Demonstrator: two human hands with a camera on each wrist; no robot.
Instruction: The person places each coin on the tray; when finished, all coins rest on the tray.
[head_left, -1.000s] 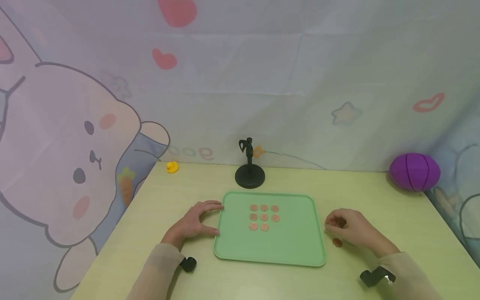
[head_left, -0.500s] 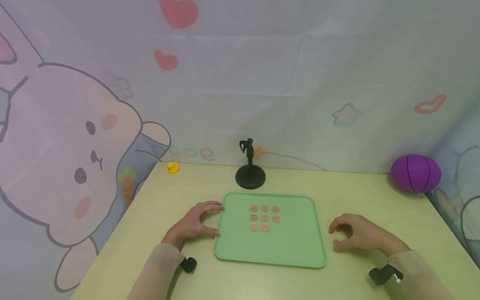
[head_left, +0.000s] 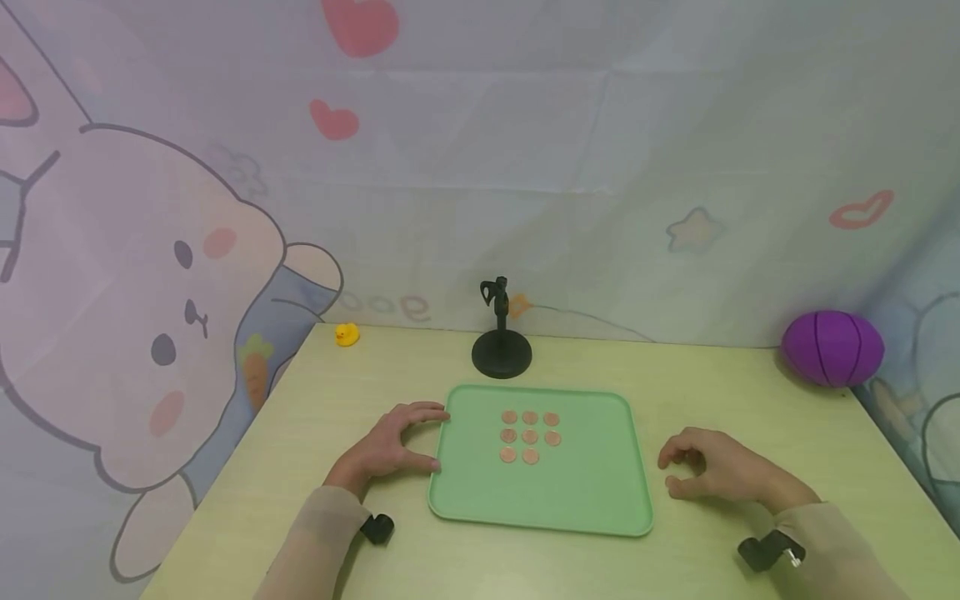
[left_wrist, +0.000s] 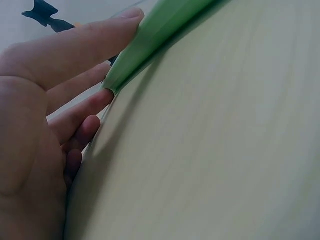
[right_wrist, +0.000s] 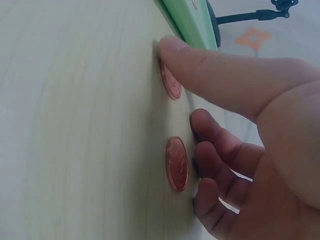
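Several copper coins [head_left: 530,436] lie flat on the green tray [head_left: 592,492], in two rows of three with a row of two below. My left hand [head_left: 386,442] rests at the tray's left edge, its thumb and fingertips touching the rim. Right of the tray, my right hand [head_left: 720,468] is low over the table, thumb and loosely bent fingers apart. Under it, the right wrist view shows one coin [right_wrist: 177,164] on the table beside the fingers and another coin [right_wrist: 171,82] partly behind the thumb; whether the thumb touches it I cannot tell. The head view hides both.
A black stand [head_left: 502,354] with a round base is behind the tray. At the table's back left sits a yellow rubber duck [head_left: 347,335]. A purple ball [head_left: 832,348] lies at the back right corner. A printed cloth hangs behind the table.
My right hand has shifted right, and its thumb and fingers have spread apart. The coin visible below it a second ago is now hidden in the head view. My left hand stays put.
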